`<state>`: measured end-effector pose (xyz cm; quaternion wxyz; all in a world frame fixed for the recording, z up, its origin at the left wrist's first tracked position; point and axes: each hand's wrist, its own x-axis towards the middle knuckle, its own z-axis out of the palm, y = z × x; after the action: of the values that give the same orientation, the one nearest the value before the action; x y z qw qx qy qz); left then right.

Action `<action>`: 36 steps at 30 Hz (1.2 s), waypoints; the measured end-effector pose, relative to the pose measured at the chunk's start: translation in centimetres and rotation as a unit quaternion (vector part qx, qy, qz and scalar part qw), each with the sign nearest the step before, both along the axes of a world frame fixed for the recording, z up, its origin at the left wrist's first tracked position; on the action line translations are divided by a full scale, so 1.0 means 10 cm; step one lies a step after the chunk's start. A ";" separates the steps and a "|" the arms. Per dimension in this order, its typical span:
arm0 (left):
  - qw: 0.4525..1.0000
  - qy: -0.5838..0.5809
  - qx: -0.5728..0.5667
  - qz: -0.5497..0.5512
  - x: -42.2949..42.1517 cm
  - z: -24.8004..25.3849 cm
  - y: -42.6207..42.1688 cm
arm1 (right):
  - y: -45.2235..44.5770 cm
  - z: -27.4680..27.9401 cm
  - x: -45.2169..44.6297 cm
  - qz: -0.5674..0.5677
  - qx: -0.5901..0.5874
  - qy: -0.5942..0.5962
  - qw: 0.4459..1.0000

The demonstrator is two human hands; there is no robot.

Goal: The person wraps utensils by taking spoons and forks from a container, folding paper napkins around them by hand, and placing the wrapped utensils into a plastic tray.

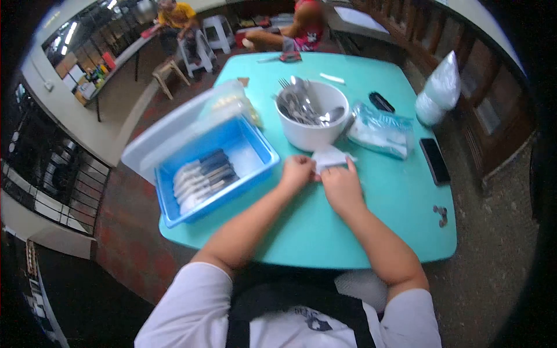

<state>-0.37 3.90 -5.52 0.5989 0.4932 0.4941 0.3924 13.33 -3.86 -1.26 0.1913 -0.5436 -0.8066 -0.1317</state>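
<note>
A white paper napkin lies at the middle of the table, just in front of a white bucket. My left hand pinches the napkin's near left edge. Over its near right side my right hand is curled, fingers closed on the paper, one finger pointing up along the edge. Whether anything lies inside the napkin is hidden. Metal spoons and forks fill the bucket. Left of my hands, a blue plastic bin holds a row of cutlery sets wrapped in white, with dark ends.
A clear lid leans open behind the bin. Right of the bucket lie a napkin pack, a black object, a phone and several coins. A plastic-wrapped roll stands at the right edge. Two people sit beyond the table.
</note>
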 end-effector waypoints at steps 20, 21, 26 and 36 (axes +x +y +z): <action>1.000 0.001 0.011 -0.027 0.02 0.10 -0.11 | -0.32 0.40 0.13 0.007 -0.093 0.086 0.992; 0.999 0.024 0.017 -0.016 0.03 0.18 -0.17 | -0.28 0.31 0.01 0.003 -0.092 0.065 0.994; 0.993 0.098 0.053 -0.035 0.03 0.10 -0.13 | -0.20 0.18 -0.16 -0.049 -0.048 0.014 0.998; 0.979 0.136 0.113 -0.102 0.09 0.33 -0.40 | -0.26 0.29 0.09 -0.041 -0.008 0.013 0.999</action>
<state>0.55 -0.07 -2.23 0.5033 0.6543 0.4708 0.3114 14.23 -6.47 1.67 0.1923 -0.5794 -0.7820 -0.1258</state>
